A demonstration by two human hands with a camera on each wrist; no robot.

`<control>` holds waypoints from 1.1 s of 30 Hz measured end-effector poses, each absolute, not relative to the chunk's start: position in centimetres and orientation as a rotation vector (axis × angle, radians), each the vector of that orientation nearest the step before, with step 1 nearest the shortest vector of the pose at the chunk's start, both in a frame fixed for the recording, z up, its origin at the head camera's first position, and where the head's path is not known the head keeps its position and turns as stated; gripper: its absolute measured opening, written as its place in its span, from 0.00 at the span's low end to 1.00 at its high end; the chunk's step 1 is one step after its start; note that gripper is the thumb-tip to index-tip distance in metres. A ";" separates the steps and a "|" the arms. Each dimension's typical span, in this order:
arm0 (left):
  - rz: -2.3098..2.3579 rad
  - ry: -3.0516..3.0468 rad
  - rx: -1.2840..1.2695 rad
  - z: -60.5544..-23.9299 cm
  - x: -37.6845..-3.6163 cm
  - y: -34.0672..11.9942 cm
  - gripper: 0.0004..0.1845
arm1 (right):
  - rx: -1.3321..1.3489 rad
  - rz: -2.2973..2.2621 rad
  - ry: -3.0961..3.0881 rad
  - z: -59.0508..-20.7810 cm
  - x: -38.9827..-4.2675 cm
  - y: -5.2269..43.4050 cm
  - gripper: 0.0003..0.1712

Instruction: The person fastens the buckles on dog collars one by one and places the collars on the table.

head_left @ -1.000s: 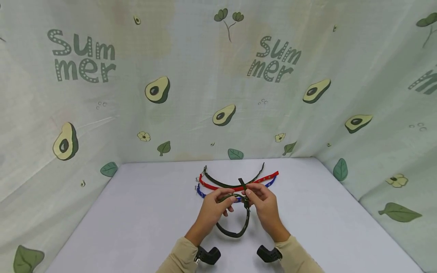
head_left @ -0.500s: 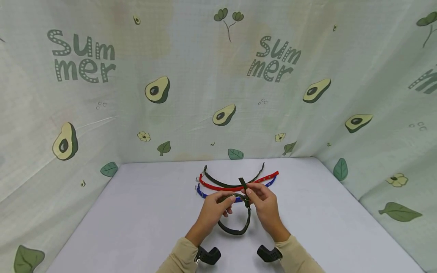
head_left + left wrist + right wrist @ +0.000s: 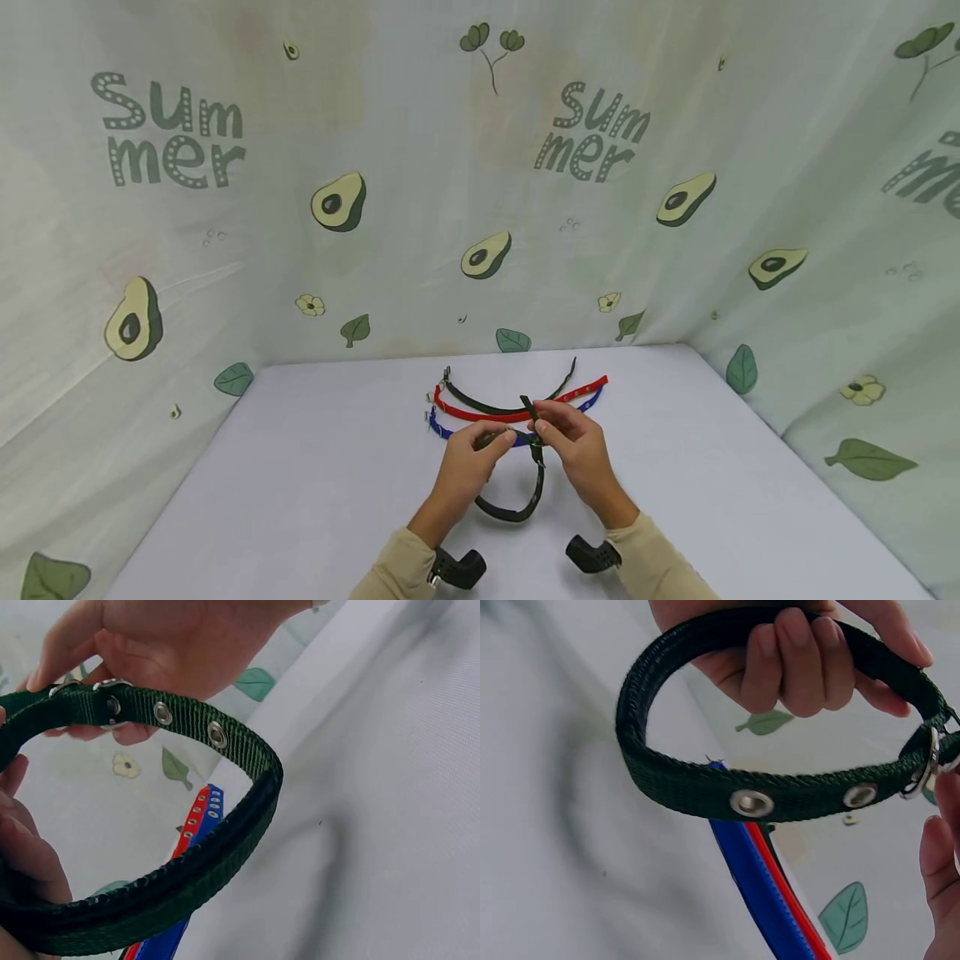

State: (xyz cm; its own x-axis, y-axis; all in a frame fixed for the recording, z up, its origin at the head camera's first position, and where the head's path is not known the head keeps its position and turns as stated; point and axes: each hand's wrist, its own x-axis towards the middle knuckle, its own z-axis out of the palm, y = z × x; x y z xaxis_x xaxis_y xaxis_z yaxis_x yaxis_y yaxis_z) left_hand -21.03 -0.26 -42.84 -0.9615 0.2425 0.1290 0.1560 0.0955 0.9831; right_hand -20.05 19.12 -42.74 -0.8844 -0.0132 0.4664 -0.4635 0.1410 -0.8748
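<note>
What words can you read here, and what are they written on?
"Sum mer" on the cloth at the back, left side, near.
"Sum mer" again on the cloth, right of the middle, near.
A third print at the cloth's right edge is cut off and unreadable.
The collar held by both hands shows no words.

dark green collar (image 3: 525,479) | woven, metal eyelets | looped | held above table

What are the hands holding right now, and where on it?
Both hands hold the dark green collar: left hand on the strap, right hand pinching at the buckle.
</note>
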 end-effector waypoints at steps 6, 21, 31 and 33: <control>2.065 2.264 0.425 -42.8 -20.9 0.1 0.20 | 0.474 1.743 -2.093 -42.5 -20.2 19.4 0.18; 2.050 2.287 0.494 -43.2 -20.8 -0.2 0.19 | 0.501 1.714 -2.090 -42.8 -20.0 19.3 0.13; 2.020 2.311 0.570 -43.4 -20.9 -0.3 0.17 | 0.486 1.746 -2.060 -42.8 -19.9 19.0 0.17; 2.023 2.307 0.593 -43.4 -20.8 -0.4 0.18 | 0.484 1.762 -2.050 -42.8 -19.8 18.9 0.17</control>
